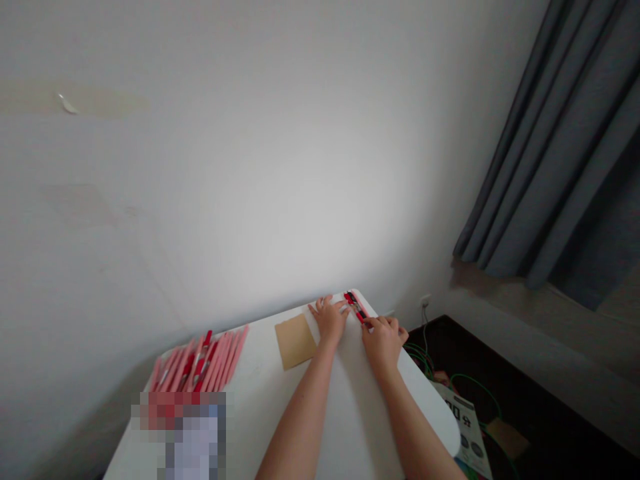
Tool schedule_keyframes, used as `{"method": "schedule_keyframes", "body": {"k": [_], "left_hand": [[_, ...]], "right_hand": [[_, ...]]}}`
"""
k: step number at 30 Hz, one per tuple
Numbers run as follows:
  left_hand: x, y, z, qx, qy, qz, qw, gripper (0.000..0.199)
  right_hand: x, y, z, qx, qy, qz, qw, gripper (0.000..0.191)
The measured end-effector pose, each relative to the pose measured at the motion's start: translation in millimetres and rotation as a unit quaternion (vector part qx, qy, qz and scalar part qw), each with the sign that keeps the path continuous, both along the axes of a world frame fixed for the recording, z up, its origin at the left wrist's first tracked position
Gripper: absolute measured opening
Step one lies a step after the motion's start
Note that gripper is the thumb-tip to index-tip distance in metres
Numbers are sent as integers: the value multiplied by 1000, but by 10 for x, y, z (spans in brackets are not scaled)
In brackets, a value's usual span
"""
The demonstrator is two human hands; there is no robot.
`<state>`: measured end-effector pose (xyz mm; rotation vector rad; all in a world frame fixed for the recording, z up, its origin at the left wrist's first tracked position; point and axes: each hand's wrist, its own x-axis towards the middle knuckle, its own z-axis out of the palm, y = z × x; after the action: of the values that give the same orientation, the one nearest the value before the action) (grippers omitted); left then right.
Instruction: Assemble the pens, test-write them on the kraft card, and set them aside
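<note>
At the table's far right corner lies a slim red and black stick-like item (pixel 356 307) with a pink edge along its right side. My right hand (pixel 384 339) has its fingers curled down at the near end of this item, closed on it. Just to the left, my left hand (pixel 331 319) rests over the table with its fingers spread, the fingertips close to the far part of the item. Beside my left hand lies a flat tan paper piece (pixel 294 341). Exactly what kind of thing the slim item is, I cannot make out.
Many slim pink and red sticks (pixel 203 363) lie in a row on the white table (pixel 260 400) at the left. A blurred patch (pixel 195 440) hides what is nearer. Behind is a wall; green cables (pixel 470 380) and a printed sheet (pixel 470 427) are below, right.
</note>
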<state>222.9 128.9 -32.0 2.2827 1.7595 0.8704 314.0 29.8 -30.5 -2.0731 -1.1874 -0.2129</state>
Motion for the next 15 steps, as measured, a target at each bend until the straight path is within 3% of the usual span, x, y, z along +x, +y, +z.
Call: {"method": "schedule_keyframes", "body": {"k": [9,15], "left_hand": [[-47,11,55,7,-26,-3,1000,27],[-208,27,97,24,-38,-12,999,28]], "right_hand": [[-3,-26,23,19,30,-9,999,26],[12,-38,35,55,58,-29,996,30]]}}
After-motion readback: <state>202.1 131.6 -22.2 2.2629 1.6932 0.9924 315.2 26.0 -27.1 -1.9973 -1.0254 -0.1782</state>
